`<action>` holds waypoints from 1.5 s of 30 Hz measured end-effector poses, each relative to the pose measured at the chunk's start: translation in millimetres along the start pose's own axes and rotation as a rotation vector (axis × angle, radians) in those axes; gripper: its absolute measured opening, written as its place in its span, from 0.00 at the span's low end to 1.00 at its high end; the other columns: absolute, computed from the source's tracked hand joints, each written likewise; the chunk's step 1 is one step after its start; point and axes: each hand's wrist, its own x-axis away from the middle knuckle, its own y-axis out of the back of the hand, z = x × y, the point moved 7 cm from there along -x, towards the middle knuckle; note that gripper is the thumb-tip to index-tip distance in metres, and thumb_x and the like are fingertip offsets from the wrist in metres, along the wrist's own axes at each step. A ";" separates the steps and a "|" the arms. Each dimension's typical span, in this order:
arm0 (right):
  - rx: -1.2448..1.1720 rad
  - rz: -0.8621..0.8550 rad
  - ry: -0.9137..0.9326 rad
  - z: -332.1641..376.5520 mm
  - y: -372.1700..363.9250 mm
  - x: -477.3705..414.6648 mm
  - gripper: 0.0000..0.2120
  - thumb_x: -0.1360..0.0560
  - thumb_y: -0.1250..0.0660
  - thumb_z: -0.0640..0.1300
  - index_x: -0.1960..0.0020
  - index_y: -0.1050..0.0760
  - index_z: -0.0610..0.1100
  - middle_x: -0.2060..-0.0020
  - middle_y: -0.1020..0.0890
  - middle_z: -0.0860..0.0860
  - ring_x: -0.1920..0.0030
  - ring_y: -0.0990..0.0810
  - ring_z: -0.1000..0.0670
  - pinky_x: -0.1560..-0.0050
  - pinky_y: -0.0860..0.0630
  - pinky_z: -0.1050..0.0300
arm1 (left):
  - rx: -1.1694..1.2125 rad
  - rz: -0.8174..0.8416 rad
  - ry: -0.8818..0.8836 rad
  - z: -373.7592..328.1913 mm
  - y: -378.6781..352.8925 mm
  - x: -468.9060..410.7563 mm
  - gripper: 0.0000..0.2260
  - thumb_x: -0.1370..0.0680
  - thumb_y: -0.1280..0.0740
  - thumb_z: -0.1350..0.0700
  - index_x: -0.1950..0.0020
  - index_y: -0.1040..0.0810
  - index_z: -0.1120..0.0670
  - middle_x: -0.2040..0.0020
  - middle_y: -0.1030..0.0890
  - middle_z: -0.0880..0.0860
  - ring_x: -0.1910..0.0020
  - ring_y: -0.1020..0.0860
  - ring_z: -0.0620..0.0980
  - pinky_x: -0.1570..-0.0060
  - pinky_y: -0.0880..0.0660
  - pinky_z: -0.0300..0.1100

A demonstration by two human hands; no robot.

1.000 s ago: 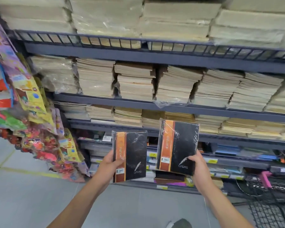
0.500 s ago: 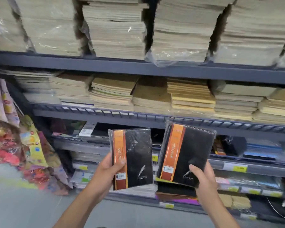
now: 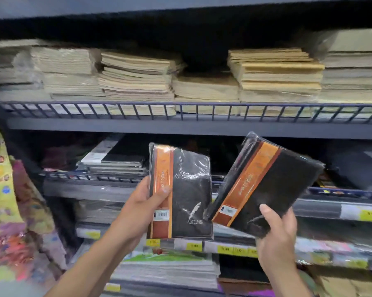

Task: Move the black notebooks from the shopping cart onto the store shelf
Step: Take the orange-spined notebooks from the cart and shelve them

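I hold two black notebooks with orange spine bands, each wrapped in clear plastic. My left hand (image 3: 139, 209) grips the left notebook (image 3: 186, 194) by its orange edge and keeps it upright. My right hand (image 3: 276, 239) holds the right notebook (image 3: 266, 187) from its lower corner, tilted to the right. Both hang in front of the dark store shelf (image 3: 88, 190) with a low wire rail, where a stack of dark notebooks (image 3: 116, 161) lies at the left. The shopping cart is out of view.
Above, a shelf with a wire rail (image 3: 180, 110) carries stacks of tan paper pads (image 3: 135, 76). Lower shelves hold wrapped stationery behind yellow price tags (image 3: 193, 246). Colourful packets (image 3: 13, 211) hang at the left edge.
The view has closed in and dropped toward the lower shelves. Both notebooks are nearer the dark shelf, and the right one has tilted further to the right.
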 end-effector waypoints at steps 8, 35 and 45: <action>-0.144 -0.022 0.005 5.1 24.9 -4.5 0.13 0.20 0.40 0.36 0.44 0.21 0.50 0.52 0.15 0.50 0.51 0.16 0.47 0.50 0.17 0.45 | 0.096 0.151 0.058 13.6 -6.0 -30.9 0.12 0.22 0.29 0.62 0.39 0.22 0.55 0.56 0.14 0.51 0.63 0.17 0.45 0.65 0.20 0.42; -0.196 -0.044 0.051 27.9 32.7 13.4 0.15 0.19 0.42 0.37 0.40 0.21 0.48 0.47 0.14 0.47 0.47 0.15 0.45 0.43 0.22 0.41 | -0.502 -0.030 -0.052 -42.6 -37.0 -118.2 0.23 0.25 0.23 0.48 0.35 0.25 0.55 0.48 0.20 0.47 0.55 0.23 0.46 0.47 0.28 0.42; -0.099 -0.044 0.042 28.5 28.3 18.7 0.14 0.20 0.40 0.37 0.39 0.22 0.48 0.48 0.14 0.48 0.48 0.14 0.47 0.48 0.17 0.45 | -0.809 -0.071 -0.108 -43.0 -32.9 -117.9 0.31 0.23 0.28 0.41 0.23 0.32 0.49 0.30 0.29 0.53 0.37 0.23 0.58 0.42 0.27 0.45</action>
